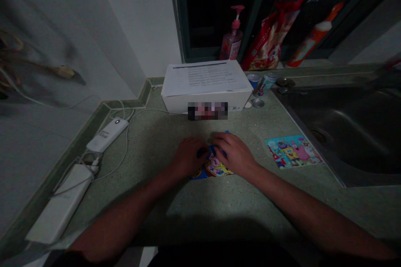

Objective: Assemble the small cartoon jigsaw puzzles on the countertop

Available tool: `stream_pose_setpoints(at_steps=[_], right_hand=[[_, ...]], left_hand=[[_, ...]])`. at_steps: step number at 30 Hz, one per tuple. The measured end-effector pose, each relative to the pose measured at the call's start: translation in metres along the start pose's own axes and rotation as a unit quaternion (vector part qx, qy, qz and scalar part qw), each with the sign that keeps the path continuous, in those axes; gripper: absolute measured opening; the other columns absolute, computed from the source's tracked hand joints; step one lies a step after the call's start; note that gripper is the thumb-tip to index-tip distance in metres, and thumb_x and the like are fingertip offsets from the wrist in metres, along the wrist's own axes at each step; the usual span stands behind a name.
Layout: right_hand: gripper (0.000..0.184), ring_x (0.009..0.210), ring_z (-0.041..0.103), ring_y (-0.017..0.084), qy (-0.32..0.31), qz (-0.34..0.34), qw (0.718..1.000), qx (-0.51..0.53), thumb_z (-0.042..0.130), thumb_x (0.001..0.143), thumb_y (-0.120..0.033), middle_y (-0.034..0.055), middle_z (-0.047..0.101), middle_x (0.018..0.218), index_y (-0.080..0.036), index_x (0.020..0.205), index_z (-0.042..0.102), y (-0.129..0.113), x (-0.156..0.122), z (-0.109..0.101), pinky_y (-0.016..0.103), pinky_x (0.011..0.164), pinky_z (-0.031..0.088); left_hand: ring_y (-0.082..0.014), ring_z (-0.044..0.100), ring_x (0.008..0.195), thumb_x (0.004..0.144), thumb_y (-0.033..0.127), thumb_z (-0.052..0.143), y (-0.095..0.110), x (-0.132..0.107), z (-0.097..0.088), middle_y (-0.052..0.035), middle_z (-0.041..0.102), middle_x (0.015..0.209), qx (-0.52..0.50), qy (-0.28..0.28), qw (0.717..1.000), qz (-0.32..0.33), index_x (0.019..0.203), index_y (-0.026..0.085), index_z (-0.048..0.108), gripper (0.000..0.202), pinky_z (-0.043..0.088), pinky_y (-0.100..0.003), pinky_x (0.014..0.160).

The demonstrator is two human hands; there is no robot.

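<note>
On the speckled green counter, a flat blue cartoon picture (pixel 216 166), which looks like a jigsaw puzzle with an uneven outline, lies between my hands. My left hand (pixel 189 157) is curled at its left edge, thumb and fingers bent in towards it. From the right, my right hand (pixel 235 152) covers part of the picture, its fingers bent over the top and the thumb close to the middle. A small blue tip shows beyond my right fingers. My fingers hide much of the upper part. Apart to the right lies a rectangular cartoon card (pixel 293 151).
A white box (pixel 175 101) with a printed sheet on top stands behind. Cans (pixel 265 84) are beside it. The steel sink (pixel 354 125) is at right. A white power bank (pixel 107 134), power strip (pixel 61 204) and cables lie left. Bottles and a red bag line the sill.
</note>
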State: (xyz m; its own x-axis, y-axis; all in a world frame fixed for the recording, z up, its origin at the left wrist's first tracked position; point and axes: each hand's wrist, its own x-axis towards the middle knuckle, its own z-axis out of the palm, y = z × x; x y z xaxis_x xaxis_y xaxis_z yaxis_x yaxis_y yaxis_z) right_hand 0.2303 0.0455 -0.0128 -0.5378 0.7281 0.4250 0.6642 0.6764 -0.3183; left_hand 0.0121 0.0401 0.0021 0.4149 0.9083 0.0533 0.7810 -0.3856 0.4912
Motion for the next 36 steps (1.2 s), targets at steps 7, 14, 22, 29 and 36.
stream_pose_setpoints(at_steps=[7, 14, 22, 29, 36], right_hand=[[0.021, 0.111, 0.068, 0.031, 0.003, -0.006, 1.000, -0.004, 0.057, 0.100, -0.018, 0.0154, 0.071, 0.122, -0.018, 0.115, 0.072, 0.000, 0.000, -0.001, 0.051, 0.093, 0.059], [0.022, 0.111, 0.069, 0.031, 0.000, -0.004, 1.000, -0.003, 0.057, 0.099, -0.018, 0.0155, 0.071, 0.122, -0.019, 0.115, 0.073, -0.001, 0.001, -0.002, 0.052, 0.094, 0.059], [0.024, 0.112, 0.069, 0.031, 0.002, 0.002, 1.000, 0.004, 0.057, 0.099, -0.017, 0.0147, 0.071, 0.123, -0.020, 0.116, 0.073, 0.000, 0.000, 0.000, 0.053, 0.094, 0.058], [0.022, 0.111, 0.068, 0.031, 0.020, 0.014, 1.000, -0.015, 0.056, 0.100, -0.018, 0.0151, 0.072, 0.121, -0.019, 0.114, 0.073, 0.002, 0.001, -0.004, 0.051, 0.094, 0.059], [0.023, 0.108, 0.068, 0.031, 0.050, 0.069, 0.995, -0.048, 0.056, 0.099, -0.020, 0.0137, 0.072, 0.117, -0.020, 0.113, 0.073, 0.022, 0.000, -0.020, 0.050, 0.093, 0.059]], left_hand=[[-0.0283, 0.065, 0.104, 0.093, 0.027, 0.071, -0.002, 0.000, 0.001, -0.0064, 0.074, 0.104, 0.032, 0.001, 0.999, 0.012, 0.102, 0.022, 0.077, 0.012, 0.045, -0.046, 0.098], [-0.0290, 0.062, 0.107, 0.093, 0.028, 0.073, -0.001, 0.000, 0.001, -0.0068, 0.073, 0.106, 0.044, 0.004, 0.999, 0.010, 0.102, 0.023, 0.077, 0.012, 0.044, -0.045, 0.098], [-0.0285, 0.062, 0.106, 0.093, 0.028, 0.073, -0.001, -0.001, 0.003, -0.0066, 0.073, 0.106, 0.044, -0.001, 0.999, 0.014, 0.100, 0.023, 0.078, 0.010, 0.044, -0.045, 0.098], [-0.0285, 0.061, 0.108, 0.095, 0.023, 0.069, -0.004, -0.001, -0.009, -0.0061, 0.074, 0.107, 0.057, 0.044, 0.997, 0.013, 0.099, 0.024, 0.079, 0.010, 0.043, -0.047, 0.099], [-0.0279, 0.059, 0.106, 0.094, 0.023, 0.070, -0.007, -0.006, -0.004, -0.0068, 0.073, 0.104, 0.083, 0.000, 0.993, 0.087, 0.096, 0.025, 0.080, 0.010, 0.042, -0.046, 0.098]])
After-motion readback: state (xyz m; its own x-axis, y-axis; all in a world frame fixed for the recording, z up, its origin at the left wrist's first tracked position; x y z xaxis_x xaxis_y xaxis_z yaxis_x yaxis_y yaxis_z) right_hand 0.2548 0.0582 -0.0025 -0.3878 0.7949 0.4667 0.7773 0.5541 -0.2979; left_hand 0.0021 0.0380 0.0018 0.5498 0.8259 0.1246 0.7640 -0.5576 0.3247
